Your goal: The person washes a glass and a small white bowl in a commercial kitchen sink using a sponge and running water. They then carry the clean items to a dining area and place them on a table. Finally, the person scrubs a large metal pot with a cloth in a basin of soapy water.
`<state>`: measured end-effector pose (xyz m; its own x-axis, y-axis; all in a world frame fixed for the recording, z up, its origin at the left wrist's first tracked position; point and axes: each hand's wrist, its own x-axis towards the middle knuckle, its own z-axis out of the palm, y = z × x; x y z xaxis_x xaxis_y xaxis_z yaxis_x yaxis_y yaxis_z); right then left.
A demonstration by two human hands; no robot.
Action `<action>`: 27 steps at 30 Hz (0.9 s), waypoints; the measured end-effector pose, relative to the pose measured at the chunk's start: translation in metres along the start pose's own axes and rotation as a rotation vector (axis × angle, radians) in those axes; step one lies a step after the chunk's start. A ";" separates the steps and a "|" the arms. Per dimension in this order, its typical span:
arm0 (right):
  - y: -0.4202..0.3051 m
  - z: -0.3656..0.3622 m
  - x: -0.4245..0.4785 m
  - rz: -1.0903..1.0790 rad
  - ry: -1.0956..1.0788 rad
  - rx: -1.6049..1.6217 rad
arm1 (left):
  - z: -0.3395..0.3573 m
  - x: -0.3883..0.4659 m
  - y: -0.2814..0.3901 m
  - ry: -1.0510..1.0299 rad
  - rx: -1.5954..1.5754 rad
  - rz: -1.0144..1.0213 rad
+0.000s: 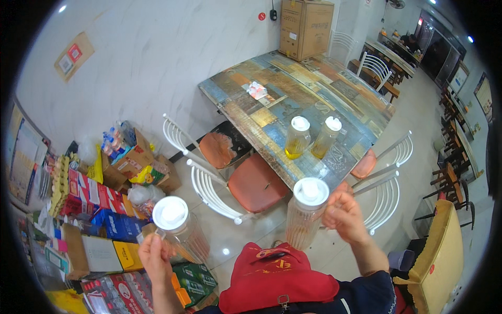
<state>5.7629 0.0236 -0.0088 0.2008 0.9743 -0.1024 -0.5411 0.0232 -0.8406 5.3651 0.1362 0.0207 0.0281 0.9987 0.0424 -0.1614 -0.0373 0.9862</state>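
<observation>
By its handle, my left hand (pixel 157 251) grips a clear ribbed pitcher with a white lid (pixel 188 235), held off to the left above the floor. A similar clear pitcher with a white lid (pixel 302 219) hangs from my right hand (pixel 345 214), in front of the table's near corner. I see no liquid in either of these two. On the patchwork-patterned table (pixel 270 114) stand two more lidded pitchers, a left one (pixel 297 137) and a right one (pixel 326 137), each with yellowish liquid at the bottom. A crumpled white and orange packet (pixel 257 90) lies farther back on the tabletop.
A large cardboard box (pixel 306 29) sits on the table's far end. White metal chairs with orange seats (pixel 257 182) flank the table. Cartons (pixel 98 196), bagged goods and bottle packs (pixel 121 292) crowd the left. A torn-edged yellowish box (pixel 437 255) stands at right.
</observation>
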 end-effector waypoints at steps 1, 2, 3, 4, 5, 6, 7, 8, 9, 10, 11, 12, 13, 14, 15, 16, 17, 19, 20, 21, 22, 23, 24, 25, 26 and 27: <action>-0.018 -0.009 0.007 -0.042 0.014 -0.056 | 0.016 0.015 0.010 -0.077 -0.009 0.028; -0.037 -0.016 0.015 -0.084 0.031 -0.112 | 0.036 0.032 0.016 -0.128 -0.023 0.046; -0.061 -0.013 0.020 -0.139 0.064 -0.126 | 0.057 0.050 0.018 -0.187 -0.048 0.067; -0.074 -0.017 0.030 -0.270 0.143 -0.130 | 0.078 0.069 0.021 -0.257 -0.075 0.085; -0.088 -0.015 0.044 -0.319 0.069 -0.041 | 0.095 0.089 0.021 -0.314 -0.105 0.101; -0.106 -0.012 0.057 -0.385 0.062 -0.081 | 0.111 0.109 0.023 -0.347 -0.128 0.116; -0.125 -0.009 0.070 -0.441 0.038 -0.112 | 0.129 0.128 0.022 -0.374 -0.169 0.139; -0.141 -0.009 0.086 -0.501 0.045 -0.136 | 0.153 0.148 0.017 -0.374 -0.178 0.145; -0.160 -0.015 0.101 -0.553 0.059 -0.167 | 0.181 0.169 0.014 -0.382 -0.192 0.157; -0.177 -0.022 0.118 -0.604 0.062 -0.184 | 0.207 0.189 0.012 -0.432 -0.221 0.154; -0.195 -0.030 0.138 -0.652 0.063 -0.200 | 0.235 0.207 0.010 -0.479 -0.249 0.151; -0.208 -0.043 0.162 -0.681 0.091 -0.222 | 0.269 0.224 0.007 -0.463 -0.254 0.124; -0.215 -0.058 0.191 -0.699 0.120 -0.238 | 0.300 0.240 0.001 -0.442 -0.252 0.089; -0.223 -0.073 0.216 -0.724 0.152 -0.263 | 0.329 0.258 -0.006 -0.448 -0.208 0.063; -0.228 -0.092 0.243 -0.733 0.157 -0.261 | 0.357 0.276 -0.014 -0.454 -0.169 0.045; -0.229 -0.120 0.277 -0.733 0.157 -0.253 | 0.387 0.294 -0.025 -0.451 -0.123 0.026; -0.226 -0.155 0.309 -0.680 0.182 -0.269 | 0.418 0.308 -0.041 -0.467 -0.081 -0.043; -0.213 -0.205 0.371 -0.646 0.222 -0.240 | 0.473 0.335 -0.069 -0.488 0.013 -0.164; -0.204 -0.226 0.399 -0.634 0.242 -0.230 | 0.492 0.354 -0.091 -0.510 0.044 -0.227; -0.194 -0.248 0.427 -0.621 0.271 -0.214 | 0.511 0.377 -0.119 -0.529 0.080 -0.287; -0.183 -0.272 0.454 -0.605 0.303 -0.199 | 0.530 0.398 -0.143 -0.549 0.117 -0.352; -0.171 -0.300 0.478 -0.582 0.348 -0.192 | 0.552 0.411 -0.166 -0.534 0.119 -0.410; -0.163 -0.317 0.498 -0.588 0.376 -0.194 | 0.570 0.417 -0.184 -0.514 0.107 -0.458; -0.152 -0.335 0.517 -0.582 0.408 -0.189 | 0.586 0.424 -0.205 -0.487 0.104 -0.517; -0.143 -0.353 0.534 -0.577 0.440 -0.184 | 0.601 0.432 -0.227 -0.474 0.067 -0.553; -0.132 -0.369 0.550 -0.569 0.450 -0.184 | 0.612 0.440 -0.252 -0.457 0.031 -0.592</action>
<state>6.2457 0.4739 -0.1502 0.7452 0.6361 0.2000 -0.1165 0.4195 -0.9002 6.0219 0.5640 -0.1114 0.5099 0.7386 -0.4411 0.0355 0.4943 0.8686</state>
